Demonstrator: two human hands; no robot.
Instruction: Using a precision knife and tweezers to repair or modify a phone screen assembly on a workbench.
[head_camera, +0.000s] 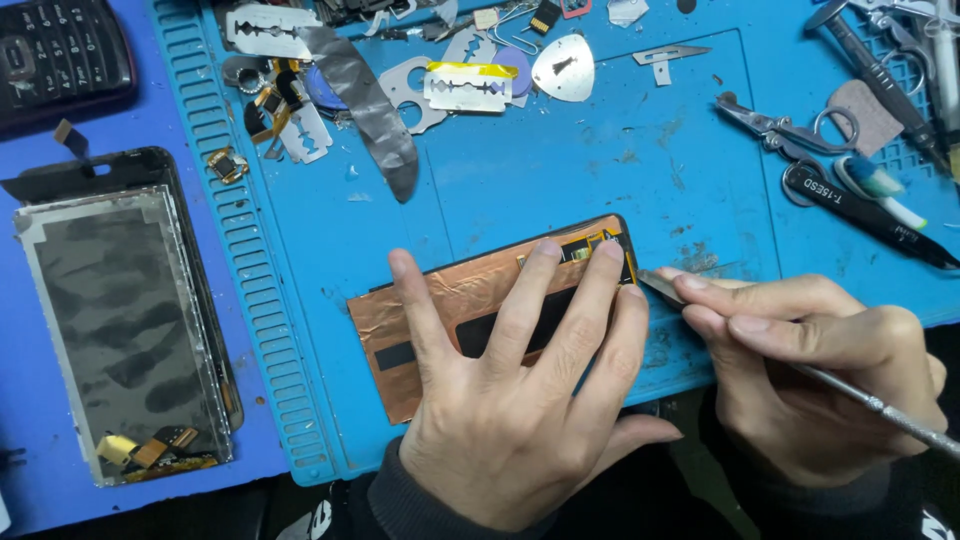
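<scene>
Left hand (520, 400) flat, fingers spread, pressing copper-backed screen panel (450, 300); right hand (820, 370) at panel's right edge, fingers gripping metal pry tool (880, 405).

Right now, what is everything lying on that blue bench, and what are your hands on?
Copper-backed phone panel: one, copper and black, centre of blue mat.
Dismantled screen assembly: one, grey and black, far left.
Keypad phone: one, black, top left corner.
Razor blades: several, silver, top of mat.
Grey tape strip: one, top centre.
Scissors: one, metal, upper right.
Black-handled tool: one, right.
Left hand: flat on the panel.
Right hand: holding metal pry tool, tip at panel's right edge.
</scene>
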